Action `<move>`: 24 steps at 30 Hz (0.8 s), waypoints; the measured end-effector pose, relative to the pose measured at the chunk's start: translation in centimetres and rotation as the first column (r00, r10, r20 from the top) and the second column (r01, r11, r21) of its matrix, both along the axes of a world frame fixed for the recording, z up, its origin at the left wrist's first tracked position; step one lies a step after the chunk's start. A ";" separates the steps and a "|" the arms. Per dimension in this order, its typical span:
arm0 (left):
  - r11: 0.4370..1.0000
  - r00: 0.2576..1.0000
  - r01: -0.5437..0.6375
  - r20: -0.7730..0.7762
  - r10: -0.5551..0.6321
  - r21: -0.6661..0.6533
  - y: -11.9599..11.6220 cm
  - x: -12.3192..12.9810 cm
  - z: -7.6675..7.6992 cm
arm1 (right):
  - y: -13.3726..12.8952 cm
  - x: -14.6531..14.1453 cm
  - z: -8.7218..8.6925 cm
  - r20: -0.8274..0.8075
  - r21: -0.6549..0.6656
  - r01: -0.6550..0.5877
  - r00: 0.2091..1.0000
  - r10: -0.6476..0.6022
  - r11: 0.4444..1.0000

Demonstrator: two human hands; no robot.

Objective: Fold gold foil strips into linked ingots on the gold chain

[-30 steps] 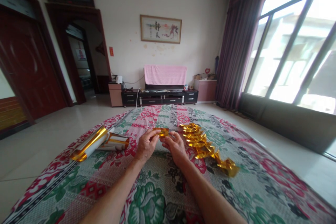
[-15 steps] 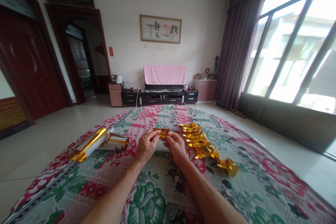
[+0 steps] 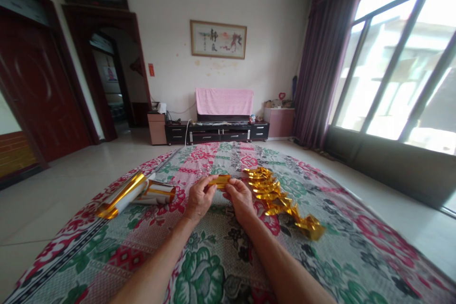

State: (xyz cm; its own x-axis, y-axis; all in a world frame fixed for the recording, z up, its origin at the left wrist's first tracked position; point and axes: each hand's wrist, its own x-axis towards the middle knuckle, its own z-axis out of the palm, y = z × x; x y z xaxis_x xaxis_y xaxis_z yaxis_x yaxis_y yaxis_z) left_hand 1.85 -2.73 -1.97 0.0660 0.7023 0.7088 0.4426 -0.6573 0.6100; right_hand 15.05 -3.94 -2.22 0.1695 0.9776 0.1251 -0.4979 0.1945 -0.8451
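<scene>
A small strip of gold foil point(image 3: 221, 180) is stretched between my two hands above the middle of the patterned cloth point(image 3: 199, 266). My left hand point(image 3: 200, 198) pinches its left end, and my right hand point(image 3: 241, 198) grips the right end between thumb and fingers. To the right of my right hand lies a row of folded gold foil pieces point(image 3: 269, 190), reaching toward a larger crumpled piece point(image 3: 311, 227). Rolled gold-and-white sheets point(image 3: 123, 195) rest on the cloth to the left of my left hand.
Beyond the far edge of the cloth stands a low black cabinet point(image 3: 221, 134) with a pink cloth point(image 3: 224, 101) above it. A purple curtain point(image 3: 320, 57) and a large window are on the right; a red door point(image 3: 39, 76) is on the left.
The foil between my hands has tilted slightly, showing a flatter, lighter face. My fingers have shifted a little on it; both hands stay in nearly the same place.
</scene>
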 end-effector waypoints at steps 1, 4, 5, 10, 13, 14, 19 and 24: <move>1.000 1.000 0.002 0.007 -0.002 -0.005 0.0 0.0 -0.1 | 0.0 0.0 0.0 0.002 -0.002 0.001 1.000 -0.001 1.000; 1.000 1.000 0.011 0.016 -0.010 -0.027 0.2 0.0 -0.2 | 0.0 0.0 0.0 0.006 -0.007 0.000 1.000 0.000 1.000; 0.999 1.000 0.012 0.015 -0.012 -0.031 0.2 -0.1 -0.3 | 0.0 0.1 0.0 0.008 -0.006 0.001 1.000 0.000 1.000; 1.000 1.000 0.001 0.013 -0.001 -0.007 0.3 0.0 -0.3 | 0.1 0.1 -0.1 0.014 0.003 -0.003 1.000 0.002 1.000; 1.000 1.000 0.004 0.007 -0.004 -0.005 0.3 0.0 -0.3 | 0.0 0.1 -0.1 0.008 0.000 -0.010 1.000 0.010 1.000; 1.000 1.000 0.005 0.004 -0.005 -0.004 0.3 0.0 -0.3 | 0.0 0.1 0.0 0.008 0.000 -0.011 1.000 0.011 1.000; 1.000 1.000 0.008 -0.003 -0.008 0.012 0.3 -0.1 -0.4 | 0.0 0.2 0.0 -0.002 0.013 -0.020 1.000 0.020 1.000; 1.000 1.000 0.008 -0.001 -0.008 0.019 0.2 -0.1 -0.2 | 0.1 0.3 -0.2 0.002 0.022 -0.036 0.999 0.036 0.999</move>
